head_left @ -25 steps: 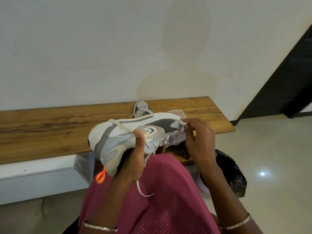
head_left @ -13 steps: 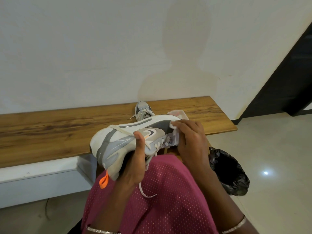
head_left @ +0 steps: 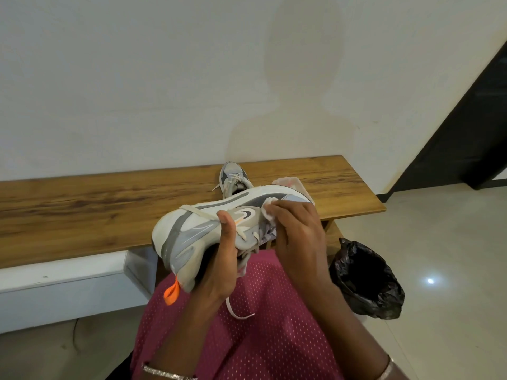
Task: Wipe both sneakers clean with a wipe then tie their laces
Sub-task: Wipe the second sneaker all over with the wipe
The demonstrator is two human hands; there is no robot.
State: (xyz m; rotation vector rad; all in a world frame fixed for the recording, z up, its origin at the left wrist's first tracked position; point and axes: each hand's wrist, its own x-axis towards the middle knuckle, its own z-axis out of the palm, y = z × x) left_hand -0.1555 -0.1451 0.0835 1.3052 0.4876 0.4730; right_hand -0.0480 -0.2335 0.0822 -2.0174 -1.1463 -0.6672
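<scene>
A white and grey sneaker (head_left: 192, 229) with an orange heel tab lies on its side above my lap, its sole facing away. My left hand (head_left: 219, 259) grips it from below, thumb over the side panel. My right hand (head_left: 295, 231) holds a white wipe (head_left: 267, 211) pressed against the sneaker's side near the toe. Loose laces hang under the shoe. The second grey sneaker (head_left: 233, 178) stands on the wooden bench (head_left: 96, 209), its laces untied, partly hidden behind the held shoe.
A pink-white wipe pack (head_left: 290, 183) lies on the bench just behind the held sneaker. A black bin bag (head_left: 365, 281) stands open on the tiled floor at the right. A white wall rises behind the bench; a dark door frame (head_left: 466, 127) is at far right.
My right hand with the wipe has slid leftward along the sneaker's side, from the toe end towards the middle. The left hand keeps its grip.
</scene>
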